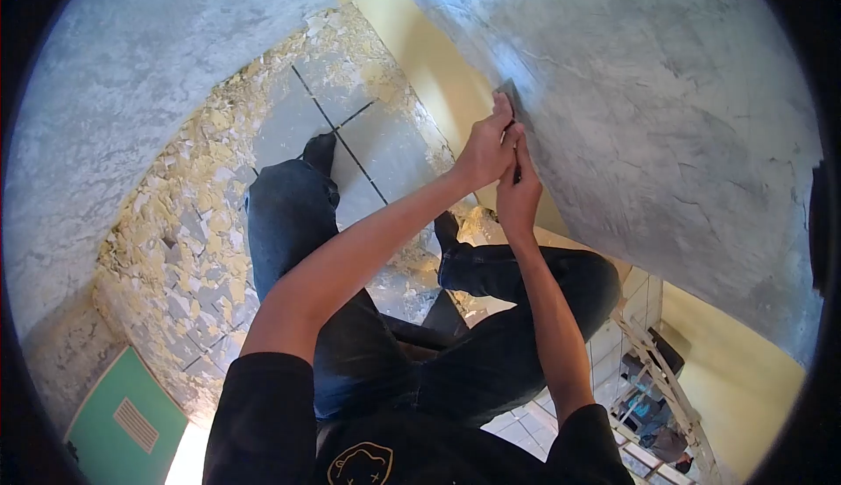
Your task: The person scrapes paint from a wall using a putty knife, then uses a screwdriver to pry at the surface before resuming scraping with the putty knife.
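A scraper (508, 89) with a flat grey blade meets the wall (666, 134), right at the border between bare grey plaster and yellow paint (434, 56). My left hand (484, 150) is closed on it near the blade, fingers stretched along the tool. Just below, my right hand (520, 198) wraps round its dark handle, mostly hidden by the fingers. Both hands are close together and seem to touch.
Yellow and white paint flakes (188, 261) litter the tiled floor (350, 156) along the left wall (175, 56). My bent legs (473, 367) are below my arms. A green panel (127, 424) stands lower left. Wooden framing (670, 389) and assorted items lie lower right.
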Tool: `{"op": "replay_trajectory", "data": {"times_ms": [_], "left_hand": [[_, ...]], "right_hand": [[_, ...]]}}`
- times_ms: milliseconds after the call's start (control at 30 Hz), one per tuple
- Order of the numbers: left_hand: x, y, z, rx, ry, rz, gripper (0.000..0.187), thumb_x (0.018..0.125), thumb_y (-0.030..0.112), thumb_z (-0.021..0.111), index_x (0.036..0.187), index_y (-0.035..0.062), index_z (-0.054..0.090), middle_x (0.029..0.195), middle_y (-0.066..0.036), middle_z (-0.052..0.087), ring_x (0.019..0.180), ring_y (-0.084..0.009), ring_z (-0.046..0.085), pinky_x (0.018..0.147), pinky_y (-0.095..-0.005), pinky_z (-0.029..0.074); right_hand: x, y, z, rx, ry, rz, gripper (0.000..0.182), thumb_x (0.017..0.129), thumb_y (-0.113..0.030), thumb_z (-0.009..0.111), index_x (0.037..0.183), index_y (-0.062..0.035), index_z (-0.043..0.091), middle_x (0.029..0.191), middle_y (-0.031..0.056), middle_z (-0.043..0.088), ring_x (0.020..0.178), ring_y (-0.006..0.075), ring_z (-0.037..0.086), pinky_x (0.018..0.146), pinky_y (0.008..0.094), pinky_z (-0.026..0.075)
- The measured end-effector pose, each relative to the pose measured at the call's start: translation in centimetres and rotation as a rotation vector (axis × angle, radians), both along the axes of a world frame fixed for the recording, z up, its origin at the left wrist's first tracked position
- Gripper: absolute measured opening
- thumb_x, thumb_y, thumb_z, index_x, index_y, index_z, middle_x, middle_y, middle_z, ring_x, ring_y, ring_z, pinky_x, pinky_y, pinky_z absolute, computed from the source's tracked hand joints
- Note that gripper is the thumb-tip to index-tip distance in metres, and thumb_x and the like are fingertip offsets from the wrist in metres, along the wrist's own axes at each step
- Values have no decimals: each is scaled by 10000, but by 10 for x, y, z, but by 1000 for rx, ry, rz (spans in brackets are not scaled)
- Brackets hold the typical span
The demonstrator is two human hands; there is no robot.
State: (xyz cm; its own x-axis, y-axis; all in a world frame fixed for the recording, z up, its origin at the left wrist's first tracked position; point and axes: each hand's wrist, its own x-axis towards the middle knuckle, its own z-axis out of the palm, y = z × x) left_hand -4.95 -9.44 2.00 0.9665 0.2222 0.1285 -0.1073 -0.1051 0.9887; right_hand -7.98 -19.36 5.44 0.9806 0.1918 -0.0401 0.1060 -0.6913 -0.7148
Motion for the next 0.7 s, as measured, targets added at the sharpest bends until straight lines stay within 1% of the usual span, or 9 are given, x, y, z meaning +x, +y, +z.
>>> {"op": "replay_trajectory", "data": {"times_ms": [100,133,167,200,267,300,433,667,700], "left_hand": [[-3,-4,8,-81,46,99,434,939,50,528,1332,-62,382,734,-183,537,663,-164,509,627,-289,459],[-1,-10,-5,-11,-118,155,419,939,47,526,1321,-60,392,717,-176,525,656,-159,488,621,-290,457],[-1,-9,-7,58,-276,210,404,939,45,525,1310,-58,403,701,-168,513,649,-154,466,616,-291,456],[3,-3,-13,61,-272,215,404,939,45,525,1310,-58,403,701,-168,513,649,-154,466,616,-291,456],[4,12,-3,-129,58,-9,435,938,37,515,1345,-49,386,709,-178,528,642,-178,492,637,-297,466],[3,18,8,-141,133,-31,442,929,31,498,1313,-115,338,790,-286,547,708,-364,605,675,-377,478],[-8,5,15,-94,-66,73,495,929,36,487,1362,-100,292,904,-326,548,790,-377,617,729,-338,485],[-2,16,26,-203,206,4,494,924,38,503,1354,-118,318,1085,-376,533,984,-443,600,864,-347,465],[0,5,9,-124,35,86,478,923,37,503,1347,-106,334,1104,-377,532,1013,-454,593,864,-359,472]], "right_hand": [[-4,-2,-7,20,-145,43,445,993,-105,461,1432,-73,395,1208,220,611,989,231,652,790,336,499],[-7,-2,-10,65,-236,58,446,993,-114,462,1432,-72,395,1169,228,628,960,241,662,768,345,503],[-8,2,-3,98,-84,-10,444,975,-60,445,1418,-62,411,1303,202,564,1170,223,577,928,291,438],[-4,9,1,100,-79,-4,444,975,-60,445,1418,-62,411,1303,202,564,1170,223,577,928,291,438],[6,16,7,60,163,-68,462,964,-38,452,1423,-51,400,1342,195,535,1226,218,535,959,275,410],[10,17,8,-10,194,-47,475,952,-15,461,1422,-46,402,1362,188,520,1252,204,509,970,266,395],[-4,12,-8,102,-267,61,453,985,-118,462,1433,-97,397,1237,230,589,1041,275,644,807,345,492],[4,9,-12,-46,-58,19,459,985,-98,465,1438,-105,393,1267,209,580,1075,241,627,844,350,491],[1,7,-15,3,-182,43,459,984,-102,465,1437,-112,395,1266,212,577,1079,261,627,835,354,493]]}}
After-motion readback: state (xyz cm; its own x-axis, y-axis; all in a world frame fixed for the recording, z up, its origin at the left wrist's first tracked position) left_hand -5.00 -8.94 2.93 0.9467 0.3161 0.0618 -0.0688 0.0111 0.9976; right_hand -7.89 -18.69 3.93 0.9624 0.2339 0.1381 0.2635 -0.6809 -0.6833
